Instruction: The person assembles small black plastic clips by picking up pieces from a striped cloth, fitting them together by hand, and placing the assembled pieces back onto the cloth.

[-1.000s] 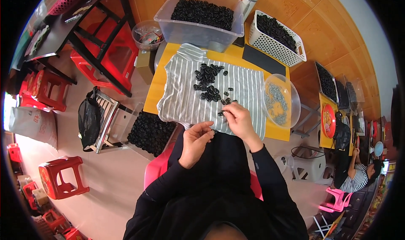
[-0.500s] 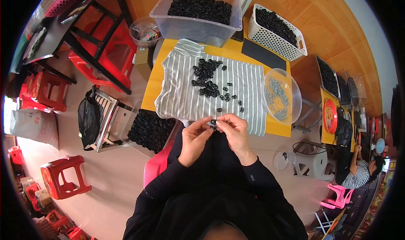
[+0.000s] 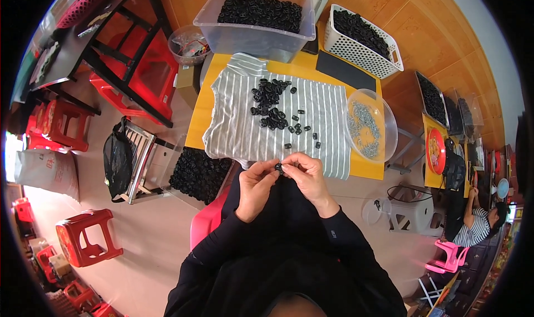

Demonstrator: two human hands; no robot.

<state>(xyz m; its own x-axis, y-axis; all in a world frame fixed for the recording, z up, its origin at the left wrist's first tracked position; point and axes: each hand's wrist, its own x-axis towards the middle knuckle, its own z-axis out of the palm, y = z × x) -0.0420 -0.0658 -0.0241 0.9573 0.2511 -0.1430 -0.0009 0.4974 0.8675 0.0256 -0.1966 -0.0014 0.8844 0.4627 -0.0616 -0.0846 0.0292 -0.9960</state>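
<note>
My left hand (image 3: 256, 189) and my right hand (image 3: 310, 182) meet at the table's near edge, fingertips closed around a small black plastic piece (image 3: 278, 167). Fingers cover much of it, so I cannot tell whether it is one part or two put together. Just beyond lies a grey-and-white striped cloth (image 3: 236, 136), an opened-out garment by its shape. A heap of small black oval plastic parts (image 3: 269, 97) rests on the cloth, with several loose ones (image 3: 298, 129) scattered between heap and hands. To the right, a clear round tub (image 3: 391, 141) holds small silvery metal pieces (image 3: 364, 130).
Behind the cloth stand a clear bin (image 3: 253, 38) and a white basket (image 3: 364, 52), both full of black parts. Another filled bin (image 3: 200, 175) sits low at left. Red stools (image 3: 89, 236) and a folding chair (image 3: 139, 155) stand leftward. A person (image 3: 475, 225) sits far right.
My fingertips have come closer together. Two black bits that showed between them, one above the other, now look like a single piece. The view has shifted slightly.
</note>
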